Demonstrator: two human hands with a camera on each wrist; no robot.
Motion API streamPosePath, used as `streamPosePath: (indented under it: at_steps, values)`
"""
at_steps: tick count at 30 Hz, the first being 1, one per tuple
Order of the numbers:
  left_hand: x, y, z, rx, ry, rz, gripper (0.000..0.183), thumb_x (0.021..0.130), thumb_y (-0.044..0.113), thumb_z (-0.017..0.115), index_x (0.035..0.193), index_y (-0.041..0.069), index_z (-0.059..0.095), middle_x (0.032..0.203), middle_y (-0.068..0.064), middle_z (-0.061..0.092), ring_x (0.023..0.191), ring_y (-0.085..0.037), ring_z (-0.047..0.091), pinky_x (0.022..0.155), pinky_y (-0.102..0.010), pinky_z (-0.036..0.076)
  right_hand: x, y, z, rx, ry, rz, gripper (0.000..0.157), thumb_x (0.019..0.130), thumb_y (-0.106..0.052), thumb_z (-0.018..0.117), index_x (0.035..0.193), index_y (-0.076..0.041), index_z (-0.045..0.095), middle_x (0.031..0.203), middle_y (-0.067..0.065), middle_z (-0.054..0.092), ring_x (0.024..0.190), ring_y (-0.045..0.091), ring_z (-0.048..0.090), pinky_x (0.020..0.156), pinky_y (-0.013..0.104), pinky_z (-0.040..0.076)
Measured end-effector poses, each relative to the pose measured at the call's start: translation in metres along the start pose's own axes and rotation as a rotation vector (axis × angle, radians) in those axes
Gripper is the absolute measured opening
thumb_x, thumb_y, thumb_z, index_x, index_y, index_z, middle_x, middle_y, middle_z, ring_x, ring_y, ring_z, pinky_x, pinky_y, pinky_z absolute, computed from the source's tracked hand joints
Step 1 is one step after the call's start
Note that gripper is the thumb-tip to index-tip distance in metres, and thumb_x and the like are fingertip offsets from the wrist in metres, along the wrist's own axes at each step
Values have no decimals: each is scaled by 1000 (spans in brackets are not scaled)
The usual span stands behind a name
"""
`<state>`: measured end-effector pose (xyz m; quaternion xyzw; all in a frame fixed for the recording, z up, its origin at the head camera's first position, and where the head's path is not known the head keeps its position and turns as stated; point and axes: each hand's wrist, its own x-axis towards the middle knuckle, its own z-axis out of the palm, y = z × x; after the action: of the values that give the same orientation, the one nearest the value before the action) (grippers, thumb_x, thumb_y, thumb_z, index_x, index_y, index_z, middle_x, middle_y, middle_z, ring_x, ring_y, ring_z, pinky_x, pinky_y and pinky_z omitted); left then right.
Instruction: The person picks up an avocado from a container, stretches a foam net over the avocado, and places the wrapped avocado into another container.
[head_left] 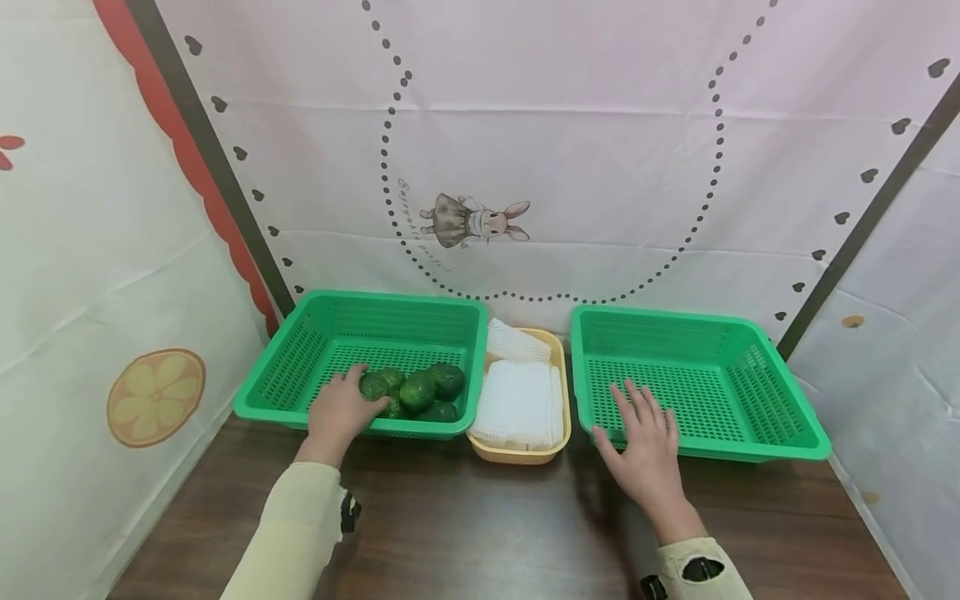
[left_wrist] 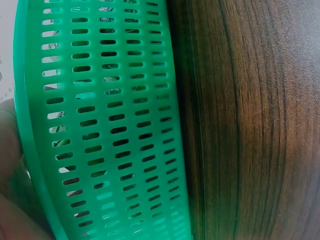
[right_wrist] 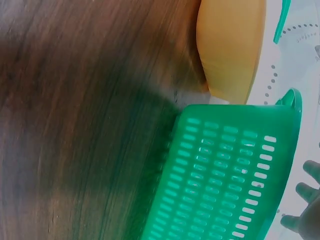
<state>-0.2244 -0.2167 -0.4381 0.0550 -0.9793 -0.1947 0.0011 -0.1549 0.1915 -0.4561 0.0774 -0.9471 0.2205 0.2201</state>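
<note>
Several dark green avocados (head_left: 418,390) lie together in the right part of the left green basket (head_left: 360,304). My left hand (head_left: 339,417) reaches over that basket's front rim. Its thumb and index finger go around the leftmost avocado (head_left: 373,385), and its other fingers are mostly hidden. In the left wrist view, part of the left hand (left_wrist: 10,165) shows beyond the perforated basket wall (left_wrist: 110,125). My right hand (head_left: 643,450) holds nothing, spread over the front rim of the right green basket (head_left: 660,313). Its fingertips (right_wrist: 312,171) show in the right wrist view.
Between the baskets stands a yellow container (head_left: 519,456) with folded white mesh nets (head_left: 517,400). All of them stand on a dark wooden table (head_left: 480,533). A printed cloth (head_left: 600,167) hangs behind, with more cloth at both sides.
</note>
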Motion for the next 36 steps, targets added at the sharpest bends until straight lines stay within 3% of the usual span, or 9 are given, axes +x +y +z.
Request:
streamPosePath:
  at_steps: [6, 13, 20, 26, 36]
  values:
    - [0, 0, 1, -7, 1, -12, 72, 84, 38, 64, 139, 3, 34, 125, -33, 44, 106, -49, 47, 77, -58, 43, 2, -6, 4, 18, 33, -46, 57, 85, -30, 65, 135, -11, 47, 139, 12, 42, 129, 35, 31, 100, 62, 17]
    - [-1, -2, 5, -52, 100, 25, 75, 83, 40, 66, 140, 5, 32, 129, -28, 41, 112, -46, 43, 83, -58, 40, 6, -16, 8, 18, 13, -53, 54, 86, -31, 63, 135, -11, 47, 138, 11, 44, 129, 33, 33, 100, 60, 20]
    - [-4, -1, 7, -87, 168, 37, 70, 85, 39, 65, 139, 7, 34, 133, -24, 39, 101, -43, 52, 71, -55, 45, 11, -25, 11, 43, 13, -72, 54, 85, -29, 64, 133, -10, 49, 136, 11, 45, 127, 34, 35, 99, 59, 22]
    - [-9, 5, 3, -102, 238, 114, 65, 85, 38, 66, 137, 10, 38, 136, -19, 38, 110, -39, 49, 75, -55, 46, 13, -29, 15, 56, 15, -98, 53, 85, -29, 64, 133, -10, 49, 135, 13, 46, 127, 34, 35, 99, 59, 22]
    - [-18, 16, -4, -111, 289, 225, 62, 84, 39, 66, 135, 14, 42, 133, -15, 42, 110, -37, 50, 76, -54, 46, 14, -34, 19, 50, 9, -109, 52, 86, -29, 62, 133, -11, 49, 135, 13, 45, 126, 34, 36, 99, 57, 24]
